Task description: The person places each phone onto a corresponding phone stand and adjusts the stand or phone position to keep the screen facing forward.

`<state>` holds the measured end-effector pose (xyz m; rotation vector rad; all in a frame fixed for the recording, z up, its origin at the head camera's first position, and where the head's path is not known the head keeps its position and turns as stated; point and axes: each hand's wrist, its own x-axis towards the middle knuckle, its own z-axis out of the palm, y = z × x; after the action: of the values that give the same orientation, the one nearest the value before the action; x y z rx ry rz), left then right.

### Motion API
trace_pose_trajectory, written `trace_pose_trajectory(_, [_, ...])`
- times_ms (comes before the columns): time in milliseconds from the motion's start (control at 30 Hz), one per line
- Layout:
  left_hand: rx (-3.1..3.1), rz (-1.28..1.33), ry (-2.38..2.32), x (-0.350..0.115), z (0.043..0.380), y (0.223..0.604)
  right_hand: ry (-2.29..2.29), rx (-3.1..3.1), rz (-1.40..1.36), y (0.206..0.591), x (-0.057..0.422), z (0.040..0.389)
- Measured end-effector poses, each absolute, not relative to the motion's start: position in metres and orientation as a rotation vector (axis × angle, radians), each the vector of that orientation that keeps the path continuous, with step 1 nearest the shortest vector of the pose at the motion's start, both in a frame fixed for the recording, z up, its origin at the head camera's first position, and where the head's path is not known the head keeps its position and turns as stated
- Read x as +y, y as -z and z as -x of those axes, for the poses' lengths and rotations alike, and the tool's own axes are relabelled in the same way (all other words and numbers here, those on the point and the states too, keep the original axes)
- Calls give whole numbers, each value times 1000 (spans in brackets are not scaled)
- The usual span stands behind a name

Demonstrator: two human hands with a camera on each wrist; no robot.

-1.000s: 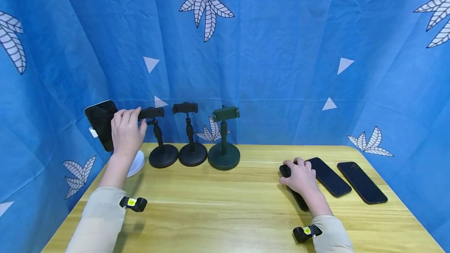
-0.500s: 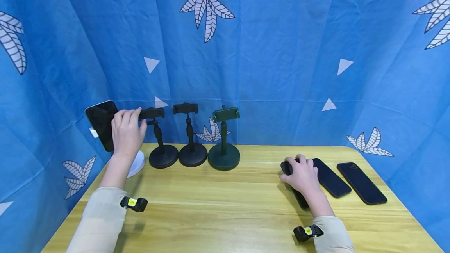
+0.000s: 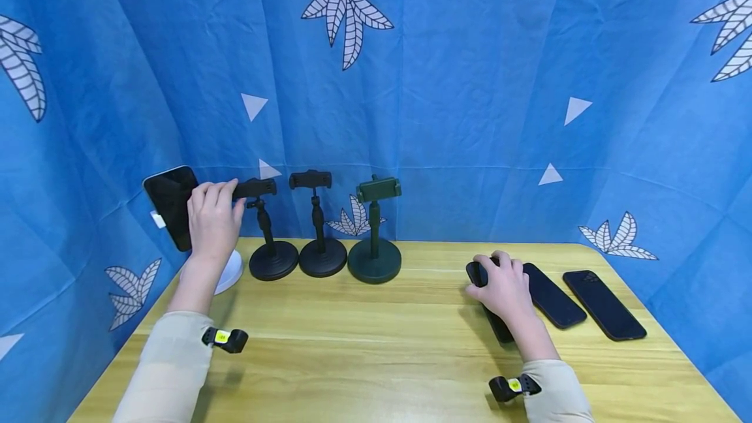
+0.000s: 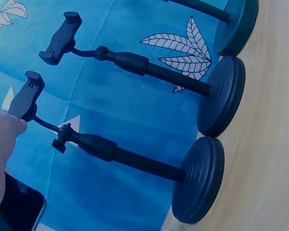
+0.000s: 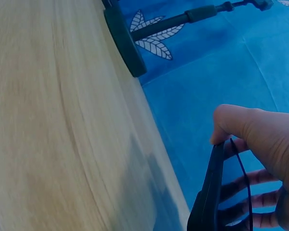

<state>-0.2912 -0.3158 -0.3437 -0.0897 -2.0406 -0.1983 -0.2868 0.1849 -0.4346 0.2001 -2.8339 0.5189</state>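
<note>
In the head view my left hand [image 3: 213,224] pinches the left end of the clamp on the leftmost black phone stand [image 3: 266,220]. In the left wrist view its thumb lies against that clamp [image 4: 26,98]; the other fingertips are hidden. Beside this hand a tilted phone [image 3: 170,204] with a white tab sits above a white round base [image 3: 231,273], partly covered by the hand and forearm. On the right, my right hand [image 3: 504,289] grips a black phone [image 3: 498,325] by its sides, thumb on the near edge. A thin dark strip [image 5: 245,183] runs alongside the phone in the right wrist view.
A second black phone stand [image 3: 320,224] and a dark green one [image 3: 375,230] stand in a row along the back of the wooden table [image 3: 352,358]. Two more phones, one [image 3: 555,296] and another [image 3: 605,305], lie at the right. A blue curtain [image 3: 458,116] hangs behind.
My right hand has shifted very slightly up with the phone, whose lower end now sits a little higher. The left hand holds the same place at the clamp.
</note>
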Motion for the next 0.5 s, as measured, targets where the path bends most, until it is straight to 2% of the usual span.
trace_pose_trajectory(500, [-1991,81,284,-313,288,349,-550,-2783,-252,429,177,283])
